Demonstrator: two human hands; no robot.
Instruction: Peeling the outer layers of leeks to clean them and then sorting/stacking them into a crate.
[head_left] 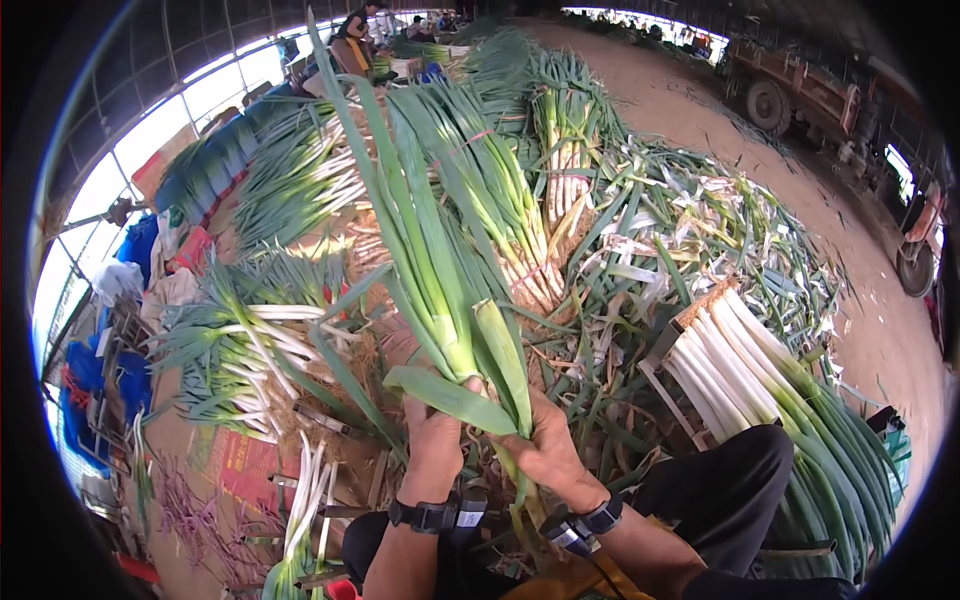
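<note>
In front of me a large green onion [437, 290] stands upright, its long leaves pointing up and away. My left hand [432, 450] is closed around its lower part, which the fingers mostly hide. My right hand [553, 445] grips a loose outer leaf [503, 360] that hangs away from the stalk and bends over between the hands. Below the right hand, part of that yellowish-green leaf trails down toward my lap. On the right, next to my knee, a stack of white-stemmed green onions [735, 365] lies with its roots turned inward on a rack.
Tied bundles of green onions [570, 150] stand ahead. Loose green onions [265, 350] lie on the left beside a red printed sack [245, 475]. A heap of stripped leaves [690, 230] spreads at the right. Farther off are a wheeled vehicle [800, 90] and a person [355, 40].
</note>
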